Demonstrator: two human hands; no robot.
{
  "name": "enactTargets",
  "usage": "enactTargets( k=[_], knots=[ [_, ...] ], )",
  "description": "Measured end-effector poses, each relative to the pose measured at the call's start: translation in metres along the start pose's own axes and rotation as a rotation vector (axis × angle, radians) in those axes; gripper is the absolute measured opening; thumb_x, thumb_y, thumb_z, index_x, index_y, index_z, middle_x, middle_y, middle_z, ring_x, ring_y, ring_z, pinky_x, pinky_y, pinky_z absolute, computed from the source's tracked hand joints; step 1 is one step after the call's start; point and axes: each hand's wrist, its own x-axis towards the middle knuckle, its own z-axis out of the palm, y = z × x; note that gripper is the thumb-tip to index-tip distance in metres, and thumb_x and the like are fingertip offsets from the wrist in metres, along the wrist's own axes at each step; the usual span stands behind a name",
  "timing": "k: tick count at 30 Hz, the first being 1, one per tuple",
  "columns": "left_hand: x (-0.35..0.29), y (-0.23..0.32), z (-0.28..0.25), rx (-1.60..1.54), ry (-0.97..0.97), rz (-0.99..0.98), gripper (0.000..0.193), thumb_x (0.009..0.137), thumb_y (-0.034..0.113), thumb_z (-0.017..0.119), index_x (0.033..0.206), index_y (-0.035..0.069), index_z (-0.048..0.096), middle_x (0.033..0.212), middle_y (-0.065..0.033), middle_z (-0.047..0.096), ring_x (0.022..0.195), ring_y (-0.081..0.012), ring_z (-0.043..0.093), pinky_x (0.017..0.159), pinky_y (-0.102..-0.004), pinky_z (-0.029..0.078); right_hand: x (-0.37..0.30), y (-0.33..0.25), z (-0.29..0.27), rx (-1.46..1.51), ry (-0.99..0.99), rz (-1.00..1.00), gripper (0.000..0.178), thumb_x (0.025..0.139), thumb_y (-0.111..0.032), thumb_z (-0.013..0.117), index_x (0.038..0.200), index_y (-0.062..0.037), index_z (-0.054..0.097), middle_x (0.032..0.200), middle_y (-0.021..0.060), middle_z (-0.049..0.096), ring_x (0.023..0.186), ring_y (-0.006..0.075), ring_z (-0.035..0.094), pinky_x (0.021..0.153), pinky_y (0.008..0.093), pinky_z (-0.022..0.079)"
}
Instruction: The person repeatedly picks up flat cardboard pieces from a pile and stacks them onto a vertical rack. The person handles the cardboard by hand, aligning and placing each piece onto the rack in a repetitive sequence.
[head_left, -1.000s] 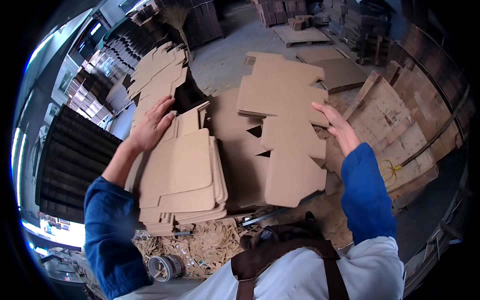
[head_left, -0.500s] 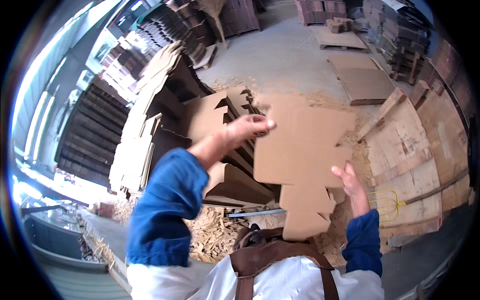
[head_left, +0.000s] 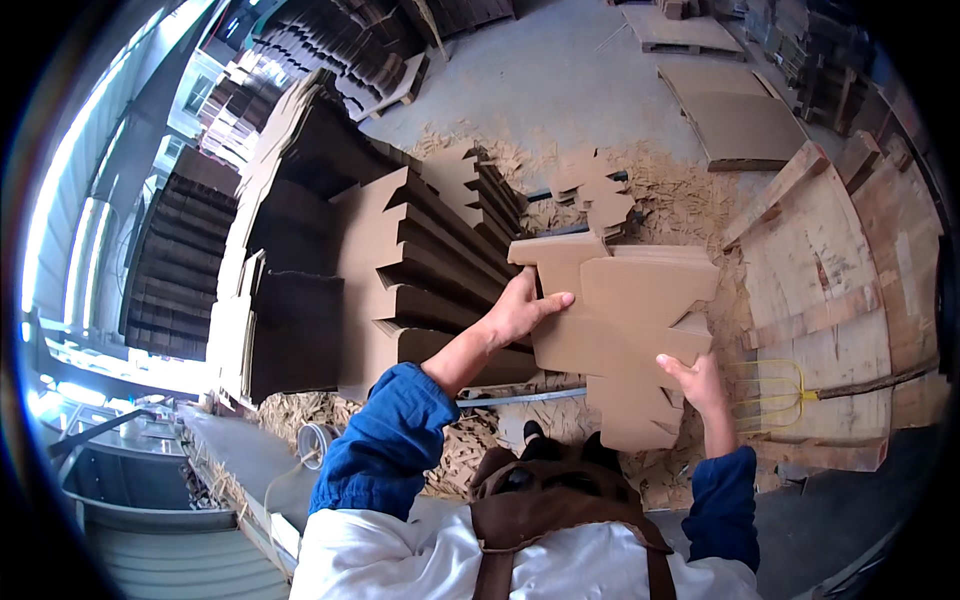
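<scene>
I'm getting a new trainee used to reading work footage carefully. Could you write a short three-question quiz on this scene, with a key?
1. Fill the gap: the left hand and the right hand are both holding flat, cut-out ____.
2. True or false: the yellow fork is to the right of the right hand.
3. What colour are the sleeves on the person's forearms? A) red B) blue C) green

Key: 1. cardboard; 2. true; 3. B
</scene>
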Motion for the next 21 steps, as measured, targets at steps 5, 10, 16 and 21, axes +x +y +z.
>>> enactTargets(
  k=[5,10,16,21],
  knots=[
    [-0.005,-0.020,-0.007,0.384,0.227,0.094,0.059,0.080,0.025,0.071,0.113,-0.012,0.041,0.097,-0.0220,0.062,0.094,-0.0229,0.061,0.081,-0.0336,0.049,-0.022,0.009,0.045,-0.056,0.194,-0.131,0.028,0.075,-0.010,0.072,0.098,0.0025,0.063,0.090,0.0130,0.068,0.079,0.0218,0.065,0.071,0.0335,0.050],
    [-0.009,-0.030,-0.003,0.556,0.363,0.015,0.050,0.079,0.027,0.069,0.103,-0.011,0.048,0.091,-0.0267,0.063,0.088,-0.0392,0.062,0.076,-0.0410,0.050,-0.035,0.004,0.081,-0.392,0.238,-0.151,0.034,0.072,-0.021,0.072,0.096,0.0010,0.062,0.087,0.0199,0.066,0.078,0.0344,0.065,0.071,0.0395,0.050],
    [-0.010,-0.108,-0.020,0.186,0.378,-0.176,0.056,0.081,0.028,0.068,0.116,-0.010,0.045,0.108,-0.0164,0.060,0.098,-0.0237,0.059,0.087,-0.0341,0.046,-0.005,0.012,0.079,-0.510,0.180,-0.048,0.042,0.073,-0.022,0.072,0.104,0.0020,0.058,0.086,0.0234,0.065,0.080,0.0373,0.064,0.074,0.0404,0.051],
    [-0.023,-0.091,0.002,-0.385,0.130,-0.138,0.053,0.081,0.018,0.067,0.122,-0.006,0.044,0.111,-0.0107,0.058,0.101,-0.0176,0.055,0.091,-0.0319,0.045,0.013,0.041,-0.005,-0.056,-0.189,0.051,0.039,0.077,-0.016,0.070,0.109,0.0023,0.059,0.096,0.0094,0.067,0.086,0.0165,0.062,0.077,0.0330,0.050]
  ],
)
